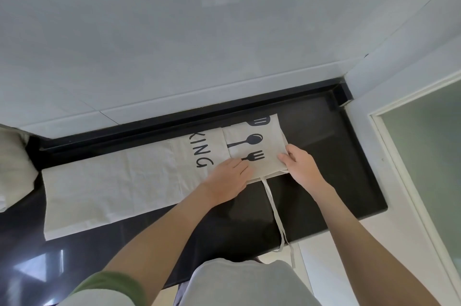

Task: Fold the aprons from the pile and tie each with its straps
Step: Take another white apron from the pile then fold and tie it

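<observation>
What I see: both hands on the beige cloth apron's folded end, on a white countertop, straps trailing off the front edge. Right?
The head view shows a black countertop, not white. Left hand, right hand, beige cloth apron and straps are as stated.

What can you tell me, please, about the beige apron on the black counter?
The beige cloth apron lies flat along the black counter, its right end folded over, showing black spoon and fork prints beside letters KING. Thin straps trail over the counter's front edge. The left hand presses the fold; the right hand touches its right edge.
</observation>
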`<state>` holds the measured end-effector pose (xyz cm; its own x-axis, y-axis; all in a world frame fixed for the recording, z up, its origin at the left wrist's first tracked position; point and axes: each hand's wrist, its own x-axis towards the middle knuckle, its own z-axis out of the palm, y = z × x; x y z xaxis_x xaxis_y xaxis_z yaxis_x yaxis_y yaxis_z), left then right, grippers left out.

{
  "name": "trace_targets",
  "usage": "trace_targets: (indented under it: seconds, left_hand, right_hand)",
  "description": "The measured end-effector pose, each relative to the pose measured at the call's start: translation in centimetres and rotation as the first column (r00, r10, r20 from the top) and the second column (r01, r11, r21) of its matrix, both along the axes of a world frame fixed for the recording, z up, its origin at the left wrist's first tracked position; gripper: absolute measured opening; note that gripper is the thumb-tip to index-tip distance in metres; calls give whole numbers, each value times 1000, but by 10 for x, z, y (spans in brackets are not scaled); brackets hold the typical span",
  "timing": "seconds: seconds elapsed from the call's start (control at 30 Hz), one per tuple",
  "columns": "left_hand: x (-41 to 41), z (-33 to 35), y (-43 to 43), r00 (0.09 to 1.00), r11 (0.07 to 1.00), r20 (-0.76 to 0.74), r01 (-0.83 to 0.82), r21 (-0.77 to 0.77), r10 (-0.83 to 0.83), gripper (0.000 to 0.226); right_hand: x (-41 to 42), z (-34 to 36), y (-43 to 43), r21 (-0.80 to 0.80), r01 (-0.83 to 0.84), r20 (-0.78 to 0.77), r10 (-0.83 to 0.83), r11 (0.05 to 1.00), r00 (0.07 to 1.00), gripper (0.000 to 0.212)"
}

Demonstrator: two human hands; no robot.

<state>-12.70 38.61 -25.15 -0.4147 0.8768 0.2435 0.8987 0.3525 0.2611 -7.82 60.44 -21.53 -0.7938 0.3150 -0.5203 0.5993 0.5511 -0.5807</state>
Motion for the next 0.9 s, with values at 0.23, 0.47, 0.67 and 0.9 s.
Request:
trace_targets:
  seconds: [0.23, 0.47, 0.67, 0.9]
  left_hand:
    - [-9, 15, 10, 989, 997, 134, 60, -38, -55, 16]
    - [-4, 22, 11, 983, 1000, 186, 6, -7, -4, 15]
    - [-3, 26, 9, 986, 1000, 164, 14, -12, -12, 20]
    - [2, 25, 10, 990, 998, 134, 40, -56, -32, 20]
  right_hand:
    - [1, 13, 7, -286, 225, -29, -243, 931, 970, 24]
    - [-1, 26, 17, -309, 382, 347, -271, 871, 898, 39]
    - [10, 34, 16, -600, 505, 314, -398, 620, 862, 28]
    - [8, 34, 15, -616, 536, 209, -536, 577, 818, 13]
